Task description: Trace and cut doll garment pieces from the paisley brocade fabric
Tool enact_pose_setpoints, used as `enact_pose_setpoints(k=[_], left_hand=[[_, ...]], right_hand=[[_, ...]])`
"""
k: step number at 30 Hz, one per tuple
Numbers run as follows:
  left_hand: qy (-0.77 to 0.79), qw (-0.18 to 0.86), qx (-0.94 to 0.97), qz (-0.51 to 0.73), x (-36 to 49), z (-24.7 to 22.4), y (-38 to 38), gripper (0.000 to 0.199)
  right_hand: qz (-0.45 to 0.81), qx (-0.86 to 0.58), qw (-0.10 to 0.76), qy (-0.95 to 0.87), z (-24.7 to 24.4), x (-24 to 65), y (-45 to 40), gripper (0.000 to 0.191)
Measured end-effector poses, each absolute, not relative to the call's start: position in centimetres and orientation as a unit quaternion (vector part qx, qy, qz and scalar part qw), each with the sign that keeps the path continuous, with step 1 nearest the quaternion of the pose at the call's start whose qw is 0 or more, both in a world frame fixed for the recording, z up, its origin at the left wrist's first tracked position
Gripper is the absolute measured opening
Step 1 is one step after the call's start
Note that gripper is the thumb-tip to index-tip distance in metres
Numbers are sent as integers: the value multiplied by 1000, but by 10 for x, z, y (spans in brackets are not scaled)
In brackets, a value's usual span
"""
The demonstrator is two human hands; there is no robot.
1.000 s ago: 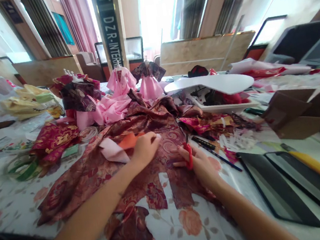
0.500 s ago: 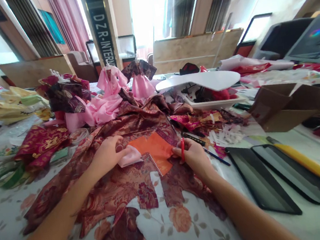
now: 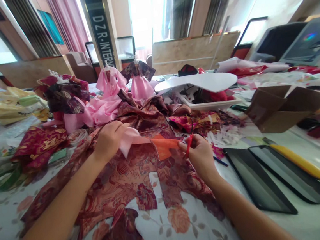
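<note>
Orange fabric scrap [image 3: 165, 147] sits betw. hands over burgundy brocade [image 3: 118, 184], left hand [image 3: 110, 140] w/ fingers clamped on pink fabric [image 3: 130, 139], right hand [image 3: 202, 157] w/ fingers shut on red-handled scissors [image 3: 189, 146]; brocade could be nicked if blades slip past scrap's edge.

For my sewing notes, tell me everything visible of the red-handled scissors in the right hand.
The scissors have slim, glossy red handles that look like plastic, and a thin dark blade seems to rise from them, though it is hard to make out. They stand tilted, tips pointing away from the person, gripped in the fingers of the right hand just beside the orange cloth. Whether the blades touch that cloth cannot be told.
</note>
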State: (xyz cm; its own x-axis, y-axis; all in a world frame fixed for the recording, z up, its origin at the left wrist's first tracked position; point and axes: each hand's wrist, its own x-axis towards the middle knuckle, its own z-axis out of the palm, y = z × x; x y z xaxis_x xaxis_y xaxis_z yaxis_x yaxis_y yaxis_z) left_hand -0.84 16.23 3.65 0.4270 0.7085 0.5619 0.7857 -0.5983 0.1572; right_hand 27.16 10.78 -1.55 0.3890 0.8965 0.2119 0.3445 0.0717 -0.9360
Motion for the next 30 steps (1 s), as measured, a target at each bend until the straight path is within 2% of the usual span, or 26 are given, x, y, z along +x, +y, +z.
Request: enact_pose_setpoints(k=[4,6,8,12,16,18,20,23,25,30], left_hand=[[-357,111,-905,-203,-8,54,147,34],[-322,135,-926,-141,-10,49,133,37],[-317,113,-936,-107,-13,37,117,40],[-359,-77,-925,-104,-21,15,83,44],[-397,-316,-855,-108,-22,17,76,35],[-435,-393,-800,-130,-20,20,86,33],[-481,-370,-773,-185,-15,17,97,33],[-501,-227,-795,-255,-7,0,107,28],[-466,-196,-832,-228,-1,-14,106,33],[-410,-151,-894,-97,2,-31,105,59]], right_hand=[[250,-626,567,-474,-11,274,107,27],[271,-626,556,-476,-10,277,107,30],[306,-622,530,-488,-8,279,108,31],[344,-612,506,-501,-6,280,108,26],[360,-598,503,-510,-7,275,105,22],[369,-590,502,-513,-8,272,104,22],[371,-585,509,-511,-10,269,103,25],[381,-576,526,-497,-12,268,104,30],[398,-567,535,-484,-12,268,104,32],[471,-508,535,-483,-11,266,103,31]])
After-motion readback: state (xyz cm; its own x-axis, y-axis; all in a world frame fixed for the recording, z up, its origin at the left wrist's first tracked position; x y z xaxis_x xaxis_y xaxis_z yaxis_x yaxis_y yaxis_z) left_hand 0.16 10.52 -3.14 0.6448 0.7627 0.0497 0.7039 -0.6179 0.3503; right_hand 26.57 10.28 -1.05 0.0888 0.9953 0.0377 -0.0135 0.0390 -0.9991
